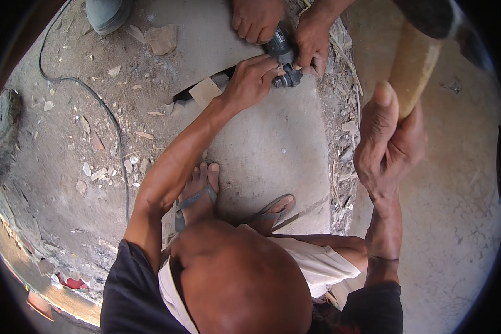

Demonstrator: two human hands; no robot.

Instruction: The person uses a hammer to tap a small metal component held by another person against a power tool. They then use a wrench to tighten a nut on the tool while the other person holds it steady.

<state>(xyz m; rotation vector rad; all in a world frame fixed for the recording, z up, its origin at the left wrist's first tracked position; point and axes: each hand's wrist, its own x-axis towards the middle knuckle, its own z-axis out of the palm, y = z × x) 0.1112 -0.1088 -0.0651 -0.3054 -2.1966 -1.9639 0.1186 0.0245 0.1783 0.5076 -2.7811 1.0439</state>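
Note:
My right hand (pixel 389 147) grips the wooden handle (pixel 414 67) of a hammer, whose dark metal head (pixel 433 15) is at the upper right edge. My left hand (pixel 249 83) reaches forward, fingers pinched at the head of a black angle grinder (pixel 281 50); what lies between them is too small to make out. A co-worker's hands (pixel 312 44) are at the grinder from the top, one on its body and one beside its head. The grinder sits near a dark gap in a grey slab (pixel 278 139), where a pale tile piece (pixel 205 93) rests.
A black cable (pixel 111 117) runs over the dusty ground at the left, among broken chips (pixel 161 39). A grey shoe (pixel 107 14) is at the top left. My sandalled feet (pixel 197 192) stand on the slab. A rubble-strewn edge (pixel 348 128) borders a smoother floor at the right.

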